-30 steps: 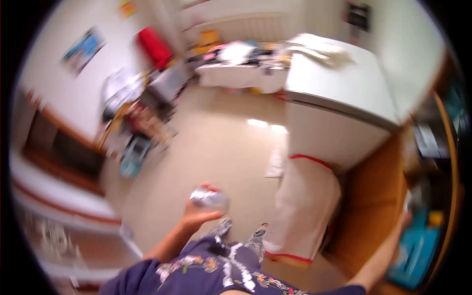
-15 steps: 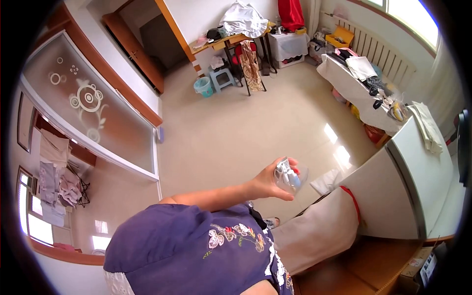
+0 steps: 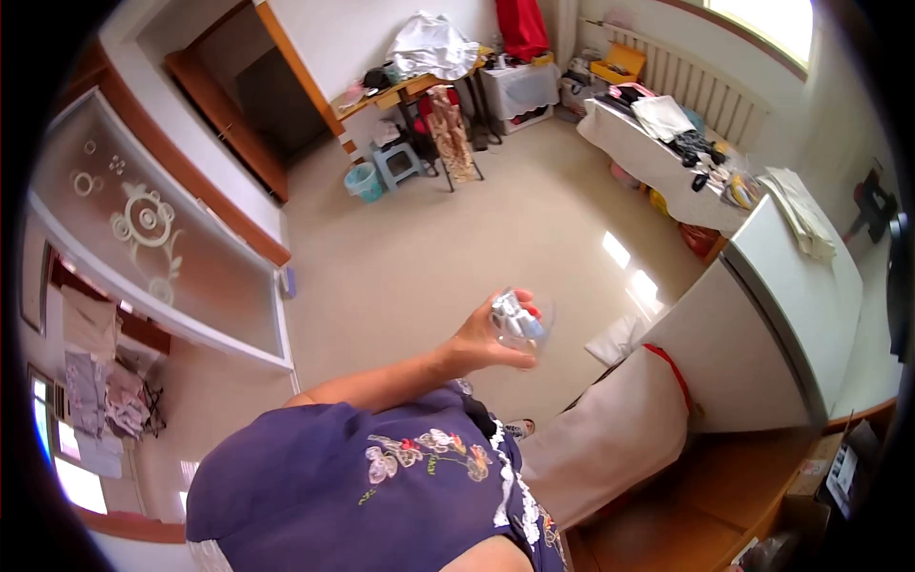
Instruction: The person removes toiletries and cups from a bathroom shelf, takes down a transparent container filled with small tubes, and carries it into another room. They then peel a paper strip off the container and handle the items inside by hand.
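Observation:
My left hand [image 3: 484,338] reaches out over the floor, closed round a small clear plastic container or packet. Inside that clear packet [image 3: 516,322] are white and pale blue small items, too blurred to name. The thumb lies on the near side of it and the fingers curl round the far side. My right hand is out of view. Below the arm, the purple embroidered blouse [image 3: 315,467] fills the lower middle.
A covered white cabinet [image 3: 705,334] and a beige cloth-draped object [image 3: 610,439] stand at the right. A cluttered table [image 3: 629,157] runs along the radiator. Farther back are a stool [image 3: 400,167], a teal bin [image 3: 363,182] and a desk [image 3: 405,88]. A frosted sliding door [image 3: 162,238] is at left.
The view has shifted, so the room's furniture sits farther left in it. My left hand still grips the clear packet and appears slightly left and higher.

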